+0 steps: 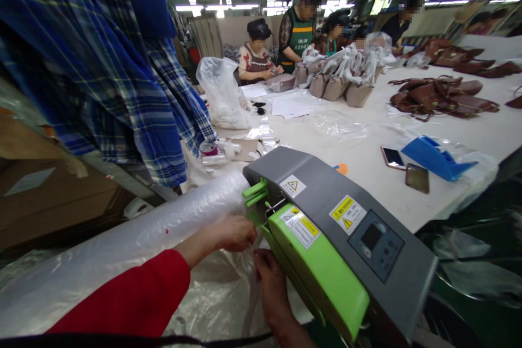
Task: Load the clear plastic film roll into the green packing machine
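Beside the grey and green machine (310,239), my left hand (236,232), below a red sleeve, is closed on clear plastic film (212,293). My right hand (271,277) is just below and to the right, its thumb and fingers pinched on the same film near the machine's green cover (322,266). The film hangs down in wrinkled folds between and under both hands. A thick roll of clear film (134,244) lies to the left, behind my left forearm. The exact grip of the fingertips is partly hidden by the film and the hands.
Blue plaid cloth (93,60) hangs at upper left above cardboard boxes (53,190). Past the machine, the white table (367,174) holds two phones (416,178), a blue plastic holder (434,157), brown bags (440,98) and wrapped taupe bags (338,87). Several people work along its far side.
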A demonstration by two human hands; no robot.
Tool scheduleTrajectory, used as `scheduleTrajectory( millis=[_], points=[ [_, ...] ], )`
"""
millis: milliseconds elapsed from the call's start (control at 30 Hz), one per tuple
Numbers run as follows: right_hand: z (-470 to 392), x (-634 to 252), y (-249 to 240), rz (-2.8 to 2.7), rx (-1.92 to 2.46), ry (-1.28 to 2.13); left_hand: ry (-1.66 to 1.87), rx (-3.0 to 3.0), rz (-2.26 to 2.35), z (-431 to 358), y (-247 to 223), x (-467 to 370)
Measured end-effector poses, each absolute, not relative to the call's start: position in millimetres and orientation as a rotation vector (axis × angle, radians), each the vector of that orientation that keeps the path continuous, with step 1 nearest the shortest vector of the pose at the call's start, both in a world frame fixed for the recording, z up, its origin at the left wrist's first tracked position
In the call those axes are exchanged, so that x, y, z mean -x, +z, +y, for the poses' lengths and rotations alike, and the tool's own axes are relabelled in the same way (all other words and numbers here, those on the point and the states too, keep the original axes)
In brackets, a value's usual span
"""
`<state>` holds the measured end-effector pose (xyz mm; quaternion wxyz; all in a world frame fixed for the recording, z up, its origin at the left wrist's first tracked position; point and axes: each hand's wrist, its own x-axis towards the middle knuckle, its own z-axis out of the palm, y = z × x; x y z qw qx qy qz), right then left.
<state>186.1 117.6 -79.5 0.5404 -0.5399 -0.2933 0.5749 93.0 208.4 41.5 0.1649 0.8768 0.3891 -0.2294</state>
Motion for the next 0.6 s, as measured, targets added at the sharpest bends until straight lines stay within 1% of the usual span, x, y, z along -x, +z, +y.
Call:
scheduleTrajectory(
  millis=[300,600],
  points=[
    [117,-188,-73,-0.696,1.255,1.458,-0.624,-2.383,1.157,212,43,-93],
    [118,-182,-87,-0.778,1.284,1.329,-0.561,-2.412,1.172,207,43,-93]
  ],
)
